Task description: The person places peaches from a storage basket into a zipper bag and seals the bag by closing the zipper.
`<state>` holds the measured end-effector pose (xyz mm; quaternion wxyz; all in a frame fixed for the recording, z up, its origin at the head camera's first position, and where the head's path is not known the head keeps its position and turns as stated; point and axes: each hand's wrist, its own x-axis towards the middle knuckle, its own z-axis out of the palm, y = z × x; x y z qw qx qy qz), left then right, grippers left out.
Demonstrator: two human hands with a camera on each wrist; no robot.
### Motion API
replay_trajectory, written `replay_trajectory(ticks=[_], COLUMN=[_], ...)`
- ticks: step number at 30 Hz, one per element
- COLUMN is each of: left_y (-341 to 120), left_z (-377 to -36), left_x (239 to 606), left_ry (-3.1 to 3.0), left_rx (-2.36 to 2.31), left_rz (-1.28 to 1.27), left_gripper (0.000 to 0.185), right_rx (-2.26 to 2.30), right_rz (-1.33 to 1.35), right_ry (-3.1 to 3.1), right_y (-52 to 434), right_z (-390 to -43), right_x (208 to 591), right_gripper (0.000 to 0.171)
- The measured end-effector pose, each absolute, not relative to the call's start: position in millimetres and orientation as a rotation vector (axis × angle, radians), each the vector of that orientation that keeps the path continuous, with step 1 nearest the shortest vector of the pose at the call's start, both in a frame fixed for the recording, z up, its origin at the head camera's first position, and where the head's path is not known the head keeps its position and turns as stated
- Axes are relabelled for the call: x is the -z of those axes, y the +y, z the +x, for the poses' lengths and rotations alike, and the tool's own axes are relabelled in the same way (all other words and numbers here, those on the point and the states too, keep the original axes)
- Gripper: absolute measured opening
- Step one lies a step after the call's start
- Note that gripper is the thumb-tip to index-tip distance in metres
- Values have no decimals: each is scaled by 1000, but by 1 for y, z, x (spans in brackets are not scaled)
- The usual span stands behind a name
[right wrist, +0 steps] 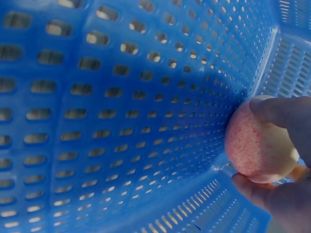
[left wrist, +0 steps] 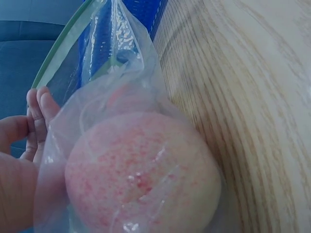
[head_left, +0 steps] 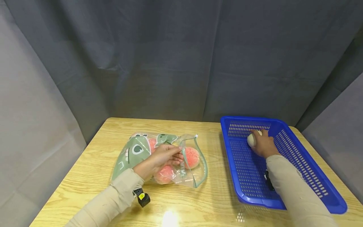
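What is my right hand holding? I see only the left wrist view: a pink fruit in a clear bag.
Observer: Your right hand holds a peach, pale and pink, inside a blue perforated basket.
Operator: Is the peach near a wall of the basket?
Observer: Yes, it sits close to the far wall, at the left far corner.
Operator: Where does my left hand hold the bag?
Observer: Your left hand pinches the open rim of the zip bag, which has a green cartoon print and lies on the wooden table.

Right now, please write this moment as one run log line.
left hand: holds bag open | right hand: grips peach inside basket | peaches in bag
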<state>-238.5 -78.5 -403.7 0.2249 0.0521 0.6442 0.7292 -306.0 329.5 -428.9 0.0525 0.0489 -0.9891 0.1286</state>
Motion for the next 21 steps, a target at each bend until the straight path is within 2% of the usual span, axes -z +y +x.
replay_trajectory(ticks=[12,21], left_y=[-79,-79], left_z=[-237,-237], left_x=[402,402], left_ry=[1781,1792], left_rx=[-2004,-1992], left_rz=[141,142], left_gripper=[21,21], right_rx=[-464,-525], right_rz=[172,146], right_ry=[-2908,-2911], right_y=[338,333], right_z=[-303,-299], right_x=[430,409], right_gripper=[64,66])
